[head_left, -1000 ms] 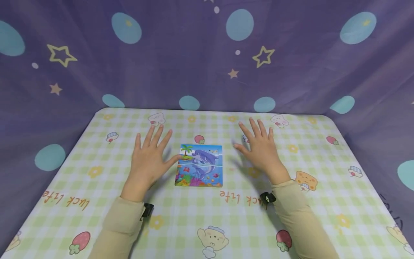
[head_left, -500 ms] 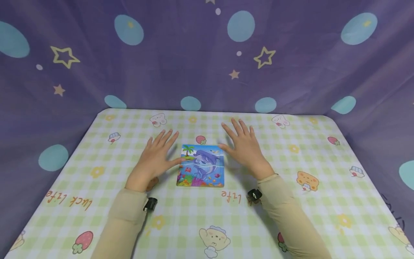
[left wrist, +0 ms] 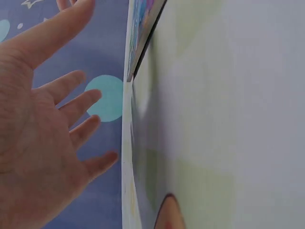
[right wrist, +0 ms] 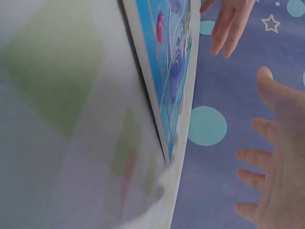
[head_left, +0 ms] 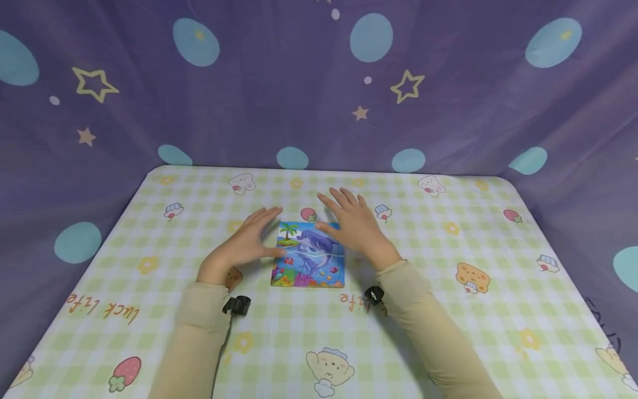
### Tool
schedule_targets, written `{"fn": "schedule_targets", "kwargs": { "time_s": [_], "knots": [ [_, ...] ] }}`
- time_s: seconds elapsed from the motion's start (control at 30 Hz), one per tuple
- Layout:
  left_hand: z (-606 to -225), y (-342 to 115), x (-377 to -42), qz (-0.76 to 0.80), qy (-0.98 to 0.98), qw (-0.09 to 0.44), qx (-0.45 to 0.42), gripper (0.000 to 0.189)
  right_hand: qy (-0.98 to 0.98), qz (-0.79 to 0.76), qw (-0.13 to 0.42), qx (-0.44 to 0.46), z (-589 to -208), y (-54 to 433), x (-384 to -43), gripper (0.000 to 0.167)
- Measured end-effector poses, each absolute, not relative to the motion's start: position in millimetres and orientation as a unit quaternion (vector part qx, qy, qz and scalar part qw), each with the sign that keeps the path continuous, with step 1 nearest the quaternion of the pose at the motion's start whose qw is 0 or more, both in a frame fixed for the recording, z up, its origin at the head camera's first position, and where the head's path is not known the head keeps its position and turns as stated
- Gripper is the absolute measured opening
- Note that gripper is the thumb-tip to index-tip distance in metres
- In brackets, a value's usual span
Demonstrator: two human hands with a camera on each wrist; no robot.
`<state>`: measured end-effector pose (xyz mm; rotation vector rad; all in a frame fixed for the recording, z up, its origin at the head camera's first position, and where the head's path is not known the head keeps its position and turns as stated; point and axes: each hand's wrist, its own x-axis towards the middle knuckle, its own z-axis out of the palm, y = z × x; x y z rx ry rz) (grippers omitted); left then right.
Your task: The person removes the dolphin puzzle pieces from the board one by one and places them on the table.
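Note:
A square dolphin picture puzzle (head_left: 309,260) lies flat on the checked tablecloth, showing a palm tree, dolphins and coral. Thin seam lines cross its face in the right wrist view. My left hand (head_left: 241,242) hovers at its left side, fingers spread, with the thumb overlapping the left edge in the head view. Over the upper right corner is my right hand (head_left: 356,224), its fingers extended and its thumb above the picture. In the wrist views both the left hand (left wrist: 43,124) and the right hand (right wrist: 281,157) are raised above the cloth, holding nothing.
The tablecloth (head_left: 289,354) has green checks and printed strawberries, bears and flowers. Behind the table's far edge hangs a purple curtain (head_left: 259,83) with stars and blue dots. Black camera straps sit at both wrists.
Both hands have moved inward toward the puzzle, the right one leftward over its upper right corner, the left one rightward and turning palm inward. The puzzle has stayed in place.

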<state>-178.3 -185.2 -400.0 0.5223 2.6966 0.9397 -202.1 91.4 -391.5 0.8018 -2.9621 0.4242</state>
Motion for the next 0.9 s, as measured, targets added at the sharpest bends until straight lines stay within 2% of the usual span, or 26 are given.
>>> {"fn": "schedule_targets", "kwargs": {
  "time_s": [0.37,0.6,0.9],
  "knots": [
    [-407,-188,-186,0.332,0.912,0.156,0.186,0.096,-0.945,0.141,0.011,0.294,-393,70,-206,0.070],
    [-407,-185,-186,0.291,0.922,0.162,0.201,0.091,-0.939,0.152,0.009,0.309,-395,58,-205,0.063],
    [-405,-184,-185,0.272,0.925,0.176,0.198,0.090,-0.937,0.162,-0.025,0.308,-399,45,-205,0.053]
  ]
}}
